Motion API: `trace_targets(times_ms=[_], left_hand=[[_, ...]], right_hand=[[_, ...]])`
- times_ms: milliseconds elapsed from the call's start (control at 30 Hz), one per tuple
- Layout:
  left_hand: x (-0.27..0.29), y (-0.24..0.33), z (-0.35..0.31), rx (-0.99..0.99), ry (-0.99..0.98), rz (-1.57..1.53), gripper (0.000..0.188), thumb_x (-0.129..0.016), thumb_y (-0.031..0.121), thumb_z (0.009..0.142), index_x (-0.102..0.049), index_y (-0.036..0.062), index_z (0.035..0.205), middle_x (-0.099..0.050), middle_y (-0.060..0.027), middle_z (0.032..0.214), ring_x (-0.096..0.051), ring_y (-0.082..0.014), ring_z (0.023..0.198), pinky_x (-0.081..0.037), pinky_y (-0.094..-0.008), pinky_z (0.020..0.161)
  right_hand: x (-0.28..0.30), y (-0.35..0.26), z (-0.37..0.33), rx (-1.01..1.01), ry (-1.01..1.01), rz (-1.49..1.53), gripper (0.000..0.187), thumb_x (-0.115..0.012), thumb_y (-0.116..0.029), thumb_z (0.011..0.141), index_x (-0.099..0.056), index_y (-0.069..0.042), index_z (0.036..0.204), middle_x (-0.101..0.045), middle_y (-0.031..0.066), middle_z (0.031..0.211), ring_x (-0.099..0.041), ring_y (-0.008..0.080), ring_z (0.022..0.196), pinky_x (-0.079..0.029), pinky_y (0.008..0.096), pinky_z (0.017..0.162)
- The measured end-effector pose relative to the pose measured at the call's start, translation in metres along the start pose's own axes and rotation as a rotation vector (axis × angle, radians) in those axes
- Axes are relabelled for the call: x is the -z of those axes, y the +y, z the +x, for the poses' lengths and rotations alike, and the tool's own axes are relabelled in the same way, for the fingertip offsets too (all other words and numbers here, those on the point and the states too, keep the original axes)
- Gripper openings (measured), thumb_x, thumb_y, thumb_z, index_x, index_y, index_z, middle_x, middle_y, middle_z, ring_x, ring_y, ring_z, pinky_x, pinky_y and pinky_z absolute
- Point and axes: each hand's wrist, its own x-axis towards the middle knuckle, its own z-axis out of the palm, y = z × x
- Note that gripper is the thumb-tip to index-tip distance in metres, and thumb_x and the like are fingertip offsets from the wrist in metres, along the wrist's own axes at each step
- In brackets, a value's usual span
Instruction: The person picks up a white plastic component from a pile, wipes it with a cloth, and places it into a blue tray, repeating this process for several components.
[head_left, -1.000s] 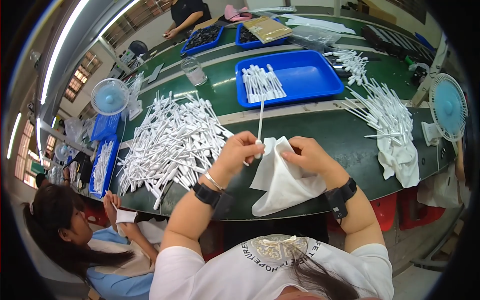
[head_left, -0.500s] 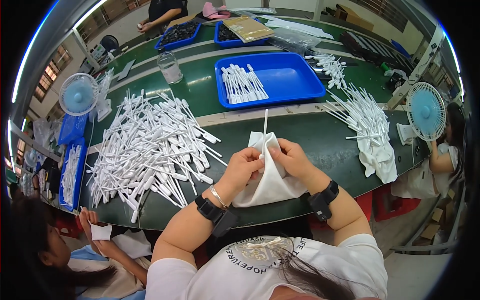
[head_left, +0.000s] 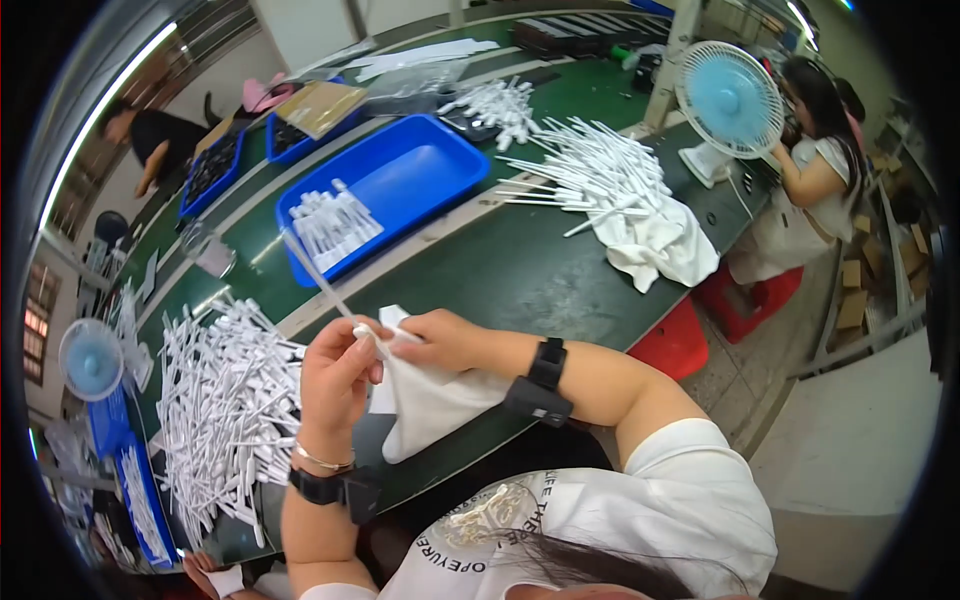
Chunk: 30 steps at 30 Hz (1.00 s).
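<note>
Left hand (head_left: 338, 368)'s pinched on the thick end of a white dropper (head_left: 317, 274), held over the green table (head_left: 565, 320) with its stem towards the blue tray (head_left: 420, 165); right hand (head_left: 438, 342)'s clamped on a soft white cloth (head_left: 440, 408). Dropper's probably super light, bendy, kinda slick, so grab the fat end, not the stem

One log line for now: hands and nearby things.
left hand: holding white stick | right hand: gripping white cloth | beyond hands: blue tray, partly filled | left side: heap of similar sticks
</note>
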Motion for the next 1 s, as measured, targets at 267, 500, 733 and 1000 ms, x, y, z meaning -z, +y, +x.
trace_targets(times_ms=[267,500,733,1000], left_hand=[[-0.127,-0.057,0.127,0.476,-0.408,0.325,0.019,-0.06,0.021,0.084,-0.058,0.0032,0.076,-0.057,-0.0028,0.065,-0.051,-0.0091,0.049,-0.04,-0.0195,0.043],[-0.216,-0.115,0.214,0.488,-0.31,0.332,0.02,-0.058,0.019,0.085,-0.058,-0.0002,0.087,-0.06,-0.0093,0.076,-0.059,-0.0147,0.06,-0.049,-0.0228,0.05],[-0.206,-0.089,0.209,0.419,-0.281,0.308,0.023,-0.055,0.017,0.086,-0.056,-0.0026,0.097,-0.061,-0.0132,0.085,-0.061,-0.0189,0.068,-0.051,-0.0261,0.057],[-0.053,0.028,0.158,0.28,-0.314,0.779,0.028,-0.056,0.018,0.084,-0.056,-0.0008,0.104,-0.062,-0.0093,0.086,-0.06,-0.0148,0.068,-0.049,-0.0248,0.06]], right_hand=[[-0.025,0.059,0.031,1.441,-0.582,-1.057,0.015,-0.053,-0.017,0.083,-0.056,-0.004,0.092,-0.062,0.0036,0.088,-0.057,0.0179,0.075,-0.045,0.0291,0.069],[-0.043,0.067,0.04,1.44,-0.437,-0.925,0.018,-0.049,-0.013,0.086,-0.054,-0.004,0.101,-0.055,0.0046,0.103,-0.053,0.0164,0.09,-0.042,0.029,0.079],[-0.042,0.057,0.011,0.492,0.221,0.086,0.024,-0.041,-0.016,0.092,-0.049,-0.005,0.112,-0.045,0.013,0.127,-0.045,0.019,0.112,-0.037,0.0325,0.094],[0.002,0.009,0.005,0.108,0.032,-0.011,0.042,-0.054,-0.041,0.079,-0.058,0.001,0.078,-0.057,0.0231,0.07,-0.056,0.042,0.07,-0.046,0.046,0.064]])
